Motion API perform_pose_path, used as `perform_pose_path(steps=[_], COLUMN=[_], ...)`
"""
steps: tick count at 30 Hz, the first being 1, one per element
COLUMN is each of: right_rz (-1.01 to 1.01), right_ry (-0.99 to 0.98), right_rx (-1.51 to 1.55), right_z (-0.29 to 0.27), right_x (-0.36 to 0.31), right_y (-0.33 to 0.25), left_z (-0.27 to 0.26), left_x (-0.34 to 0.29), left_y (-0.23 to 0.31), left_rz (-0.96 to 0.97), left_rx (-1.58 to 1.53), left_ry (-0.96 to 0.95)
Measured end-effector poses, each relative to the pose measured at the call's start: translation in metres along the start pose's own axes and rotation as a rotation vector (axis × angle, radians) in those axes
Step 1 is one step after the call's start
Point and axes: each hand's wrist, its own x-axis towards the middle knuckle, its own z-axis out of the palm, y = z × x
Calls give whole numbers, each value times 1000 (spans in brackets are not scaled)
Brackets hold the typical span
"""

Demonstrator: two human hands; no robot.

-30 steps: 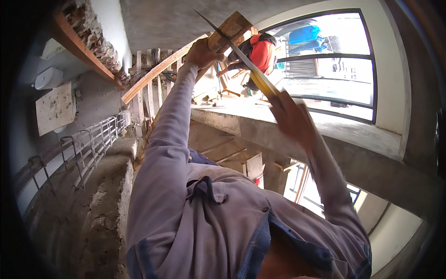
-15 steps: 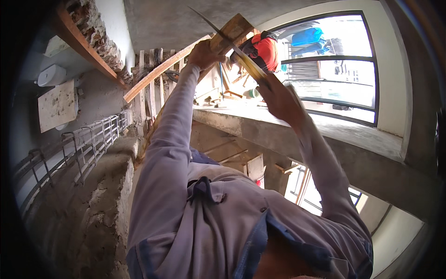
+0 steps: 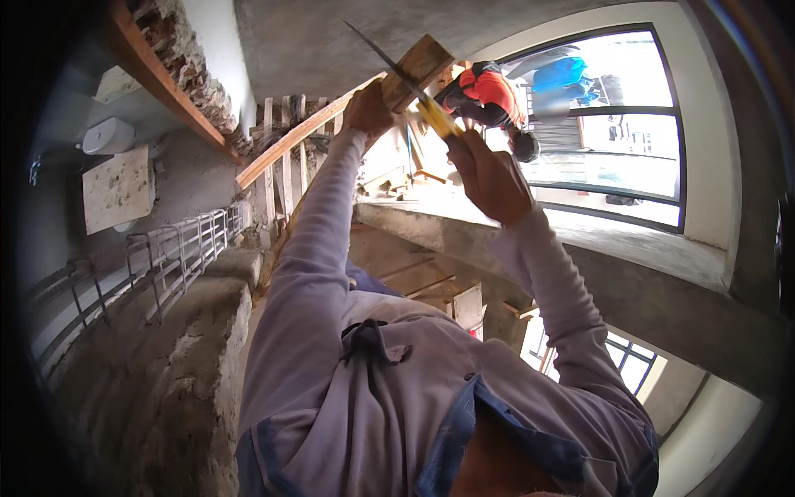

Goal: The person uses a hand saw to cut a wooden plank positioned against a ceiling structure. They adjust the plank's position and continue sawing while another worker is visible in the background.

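A handsaw [image 3: 440, 119] with a yellow part next to its grip is in my right hand [image 3: 490, 176], whose fingers are closed round the handle. Its thin dark blade slants up and to the left, across a short piece of timber [image 3: 427, 63]. My left hand [image 3: 370, 111] is closed on the lower left part of that timber, close beside the blade. Whether the teeth have cut into the wood cannot be made out. Both arms are stretched forward.
A long wooden beam [image 3: 310, 128] slopes behind my left hand. Another person in orange and black [image 3: 497, 89] bends down just beyond the saw, near a large window. A steel rebar cage [image 3: 184, 248] stands at left, and a concrete ledge [image 3: 530, 248] runs along the right.
My right hand and the saw have shifted slightly toward the timber. The view has moved a little. The other person has moved rightward, and their dark-covered head now shows.
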Motion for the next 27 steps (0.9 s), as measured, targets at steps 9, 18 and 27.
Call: perform_pose_path(steps=[9,18,27], right_rz=[66,36,-52], right_ry=[-121,-158,-79], right_rx=[-244,-221,-296], right_z=[-80,-30,22], right_x=[-139,-29,25], right_y=[-26,-29,36], left_z=[-2,5,11], left_x=[4,12,-1], left_y=[-10,-26,4], left_rz=[-26,-56,-85], left_rx=[-12,5,-31], left_ry=[48,28,-43])
